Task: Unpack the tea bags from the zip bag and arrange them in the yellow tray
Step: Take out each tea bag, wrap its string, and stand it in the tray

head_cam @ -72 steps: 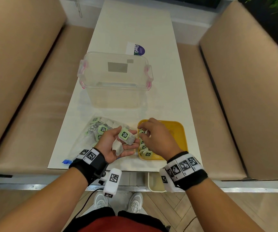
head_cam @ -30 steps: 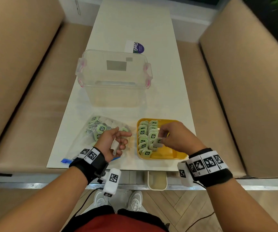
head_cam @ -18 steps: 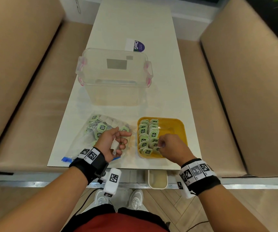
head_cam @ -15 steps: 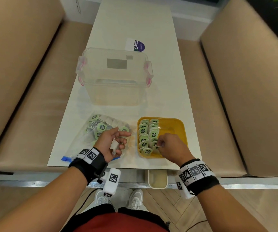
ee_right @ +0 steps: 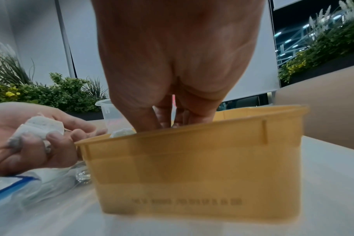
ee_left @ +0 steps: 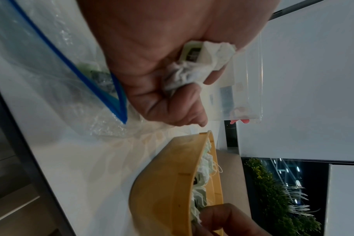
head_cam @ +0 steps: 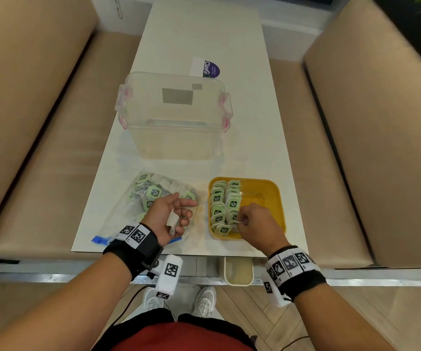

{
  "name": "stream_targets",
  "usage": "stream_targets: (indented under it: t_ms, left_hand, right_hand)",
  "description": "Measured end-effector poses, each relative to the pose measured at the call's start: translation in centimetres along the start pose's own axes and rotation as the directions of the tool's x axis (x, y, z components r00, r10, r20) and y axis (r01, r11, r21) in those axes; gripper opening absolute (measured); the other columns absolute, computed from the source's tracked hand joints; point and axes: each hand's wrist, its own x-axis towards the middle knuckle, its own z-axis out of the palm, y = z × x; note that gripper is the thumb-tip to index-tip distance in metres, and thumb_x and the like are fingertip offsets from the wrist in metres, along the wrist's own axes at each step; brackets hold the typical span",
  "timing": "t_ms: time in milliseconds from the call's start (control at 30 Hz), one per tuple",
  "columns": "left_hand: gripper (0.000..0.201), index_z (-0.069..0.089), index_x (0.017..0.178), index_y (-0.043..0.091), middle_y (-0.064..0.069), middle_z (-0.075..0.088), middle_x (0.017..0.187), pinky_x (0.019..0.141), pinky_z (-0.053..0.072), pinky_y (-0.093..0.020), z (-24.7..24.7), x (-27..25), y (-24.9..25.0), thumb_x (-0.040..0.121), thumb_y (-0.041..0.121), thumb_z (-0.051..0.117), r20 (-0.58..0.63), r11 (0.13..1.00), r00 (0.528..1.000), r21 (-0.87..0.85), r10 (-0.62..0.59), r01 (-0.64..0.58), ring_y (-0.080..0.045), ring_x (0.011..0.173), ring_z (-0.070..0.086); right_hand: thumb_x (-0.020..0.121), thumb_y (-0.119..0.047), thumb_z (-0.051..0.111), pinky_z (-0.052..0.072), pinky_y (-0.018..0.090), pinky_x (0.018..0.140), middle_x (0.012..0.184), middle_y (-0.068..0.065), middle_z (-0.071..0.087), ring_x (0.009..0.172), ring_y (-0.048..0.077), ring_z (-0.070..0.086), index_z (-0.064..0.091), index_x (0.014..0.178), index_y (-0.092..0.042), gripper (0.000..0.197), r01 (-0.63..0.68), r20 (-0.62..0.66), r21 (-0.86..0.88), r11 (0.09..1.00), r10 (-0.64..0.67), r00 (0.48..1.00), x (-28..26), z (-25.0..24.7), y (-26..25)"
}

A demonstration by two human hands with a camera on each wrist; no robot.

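Observation:
The yellow tray (head_cam: 271, 198) (ee_right: 192, 159) (ee_left: 168, 183) stands on the white table at the near right. Two rows of green-tagged tea bags (head_cam: 218, 198) fill its left side. My right hand (head_cam: 242, 221) (ee_right: 168, 123) reaches into the tray's near end with curled fingers, pinching a tea bag (head_cam: 233, 225) at the near end of the second row. To the left lies the clear zip bag (head_cam: 133, 206) (ee_left: 51, 71) with a blue seal and several tea bags inside. My left hand (head_cam: 188, 211) (ee_left: 192, 76) hovers over it, palm up, gripping a crumpled white tea bag (head_cam: 172, 221) (ee_left: 194, 71) (ee_right: 38, 127).
A clear plastic box (head_cam: 174, 115) with pink clasps stands behind the tray and bag. A card with a purple label (head_cam: 208, 68) lies farther back. Beige benches (head_cam: 39, 148) flank the table. A small cream bin (head_cam: 238, 273) hangs under the near table edge.
My right hand took a tea bag from the left hand, carried it to the tray and moved down to the near end of the second row. The left hand kept one tea bag.

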Motion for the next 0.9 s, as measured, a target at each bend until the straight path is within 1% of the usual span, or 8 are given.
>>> stream_targets:
  t_ms: [100,300,500,600,667,767,833,900]
  left_hand:
    - [0.05,0.071,0.107,0.003,-0.007,0.055,0.069,0.043,0.025,-0.018,0.1,0.0,0.1,0.104,0.041,0.039,0.002,1.0,1.0,-0.001,0.002,-0.002,-0.015,0.052,0.042]
    - [0.05,0.071,0.106,0.003,-0.007,0.055,0.07,0.043,0.025,-0.019,0.2,-0.1,0.1,0.103,0.041,0.039,0.01,1.0,1.0,0.0,0.002,-0.002,-0.015,0.051,0.043]
    - [0.051,0.072,0.101,0.005,-0.007,0.055,0.069,0.044,0.025,-0.018,0.8,-0.3,0.4,0.104,0.041,0.037,0.028,1.0,1.0,0.005,0.013,-0.014,-0.015,0.05,0.042]
    - [0.051,0.072,0.102,0.004,-0.007,0.054,0.069,0.043,0.026,-0.019,1.1,-0.4,0.4,0.104,0.042,0.036,0.034,1.0,0.999,0.009,0.016,-0.017,-0.015,0.05,0.042]
    - [0.052,0.072,0.105,0.004,-0.006,0.054,0.069,0.043,0.026,-0.019,1.3,-0.4,0.4,0.104,0.042,0.036,0.032,1.0,0.999,0.007,0.021,-0.022,-0.015,0.05,0.041]
    - [0.054,0.071,0.105,0.003,-0.006,0.051,0.069,0.045,0.025,-0.019,1.7,-0.6,0.5,0.104,0.043,0.035,0.022,0.999,0.999,-0.015,0.044,-0.043,-0.015,0.051,0.038]
    - [0.055,0.071,0.105,0.003,-0.005,0.049,0.068,0.047,0.025,-0.02,2.1,-0.6,0.6,0.104,0.044,0.034,0.023,0.998,0.998,-0.037,0.056,-0.055,-0.015,0.051,0.036]
    - [0.057,0.072,0.104,0.004,-0.004,0.048,0.066,0.048,0.026,-0.021,2.6,-0.7,0.7,0.104,0.046,0.033,0.025,0.997,0.997,-0.05,0.067,-0.066,-0.015,0.052,0.035]
  right_hand:
    - [0.083,-0.012,0.062,0.047,0.028,0.071,0.09,0.001,0.056,0.083,0.017,0.053,0.066,0.086,-0.014,0.005,-0.014,-0.013,0.021,1.0,0.015,1.0,-0.1,0.3,0.2]
    - [0.076,-0.005,0.062,0.048,0.03,0.067,0.088,0.0,0.055,0.079,0.018,0.054,0.06,0.091,-0.015,0.018,-0.052,0.019,0.078,0.996,0.051,0.999,-0.2,0.1,0.5]
    - [0.075,0.001,0.061,0.051,0.032,0.068,0.083,-0.004,0.055,0.078,0.018,0.056,0.057,0.088,-0.016,0.022,-0.06,-0.023,0.144,0.988,0.064,0.998,0.0,-1.1,1.0]
    - [0.074,0.002,0.061,0.053,0.035,0.069,0.085,-0.002,0.055,0.08,0.02,0.057,0.057,0.087,-0.016,0.022,-0.066,-0.003,0.139,0.988,0.067,0.998,-0.1,-1.5,1.2]
    - [0.074,0.0,0.06,0.052,0.032,0.067,0.088,-0.001,0.055,0.08,0.019,0.057,0.057,0.087,-0.016,0.021,-0.065,-0.015,0.131,0.989,0.067,0.998,-0.1,-2.0,1.3]
    - [0.076,-0.008,0.064,0.049,0.027,0.066,0.087,-0.003,0.056,0.079,0.016,0.056,0.057,0.085,-0.019,0.016,-0.001,-0.085,0.144,0.99,0.014,0.996,-0.5,-2.7,0.1]
    - [0.075,-0.017,0.071,0.051,0.03,0.067,0.083,-0.005,0.057,0.077,0.015,0.056,0.058,0.082,-0.021,0.016,0.107,-0.118,0.177,0.978,-0.087,0.989,-0.9,-3.0,-2.1]
    - [0.073,-0.028,0.077,0.051,0.03,0.065,0.08,-0.006,0.058,0.072,0.013,0.057,0.059,0.082,-0.022,0.021,0.207,-0.105,0.23,0.951,-0.188,0.977,-1.4,-2.8,-4.9]
